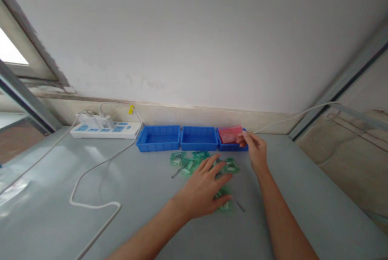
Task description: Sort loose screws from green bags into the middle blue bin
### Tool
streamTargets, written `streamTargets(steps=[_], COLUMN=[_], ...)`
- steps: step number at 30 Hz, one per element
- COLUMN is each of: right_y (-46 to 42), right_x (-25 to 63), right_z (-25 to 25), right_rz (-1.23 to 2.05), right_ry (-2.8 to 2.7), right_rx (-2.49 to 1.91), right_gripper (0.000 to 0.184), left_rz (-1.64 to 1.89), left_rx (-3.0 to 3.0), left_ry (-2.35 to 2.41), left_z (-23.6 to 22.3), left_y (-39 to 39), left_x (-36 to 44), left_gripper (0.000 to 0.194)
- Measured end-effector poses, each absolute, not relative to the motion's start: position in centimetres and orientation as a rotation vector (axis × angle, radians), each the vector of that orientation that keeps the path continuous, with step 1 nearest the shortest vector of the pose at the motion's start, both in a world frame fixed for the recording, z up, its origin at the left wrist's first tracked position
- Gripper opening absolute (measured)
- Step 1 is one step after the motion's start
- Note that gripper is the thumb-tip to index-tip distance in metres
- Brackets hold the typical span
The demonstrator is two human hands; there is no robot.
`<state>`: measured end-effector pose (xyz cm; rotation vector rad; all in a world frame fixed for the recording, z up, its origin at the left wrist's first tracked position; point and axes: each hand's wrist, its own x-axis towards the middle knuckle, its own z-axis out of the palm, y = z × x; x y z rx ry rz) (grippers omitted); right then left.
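My right hand (256,149) pinches the right edge of a red plastic bag (230,134), which lies over the right blue bin (233,146). With fingers spread, my left hand (207,189) is over a loose group of small green bags (189,165) on the table; whether it touches them I cannot tell. Another green bag (232,165) shows beyond its fingertips, and part of one is under its thumb. A screw (179,170) lies left of the hand and another screw (240,206) to its right. What is inside the bags is too small to make out.
Two more blue bins, the middle one (200,147) and the left one (159,146), stand in a row with the right bin along the wall. A white power strip (104,130) with plugs sits at the back left. A white cable (87,175) winds across the grey table (145,219).
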<state>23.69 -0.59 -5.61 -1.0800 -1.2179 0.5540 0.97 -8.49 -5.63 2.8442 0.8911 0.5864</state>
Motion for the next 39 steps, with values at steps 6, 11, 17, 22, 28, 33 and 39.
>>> streamTargets(steps=[6, 11, 17, 22, 28, 33, 39], right_y=[-0.7, -0.4, 0.3, 0.6, 0.4, -1.2, -4.1], right_x=[23.7, 24.7, 27.7, 29.1, 30.5, 32.3, 33.4], right_z=[-5.9, -6.6, -8.2, -9.8, -9.1, -7.8, -4.1], right_rz=[0.549, 0.349, 0.266, 0.561, 0.474, 0.498, 0.505], right_ry=[-1.178, -1.178, -1.286, -1.559, -1.698, -1.543, -1.48], right_rx=[-1.08, -1.189, -1.302, -1.341, -1.358, -1.332, -1.194], right_gripper=[0.037, 0.036, 0.054, 0.092, 0.048, 0.055, 0.078], left_rz=[0.58, 0.615, 0.691, 0.7, 0.76, 0.783, 0.798], left_rx=[2.886, 2.84, 2.815, 2.811, 2.797, 2.77, 2.716], left_ry=[0.804, 1.055, 1.229, 1.227, 1.238, 1.221, 1.262], left_z=[-7.9, -7.9, -7.5, -7.9, -8.2, -7.2, -5.8], left_y=[-8.8, -7.9, -6.7, -6.3, -6.1, -6.2, -6.7], left_x=[4.9, 5.8, 5.8, 5.8, 5.7, 5.4, 3.3], left_gripper=[0.072, 0.056, 0.051, 0.045, 0.042, 0.041, 0.044])
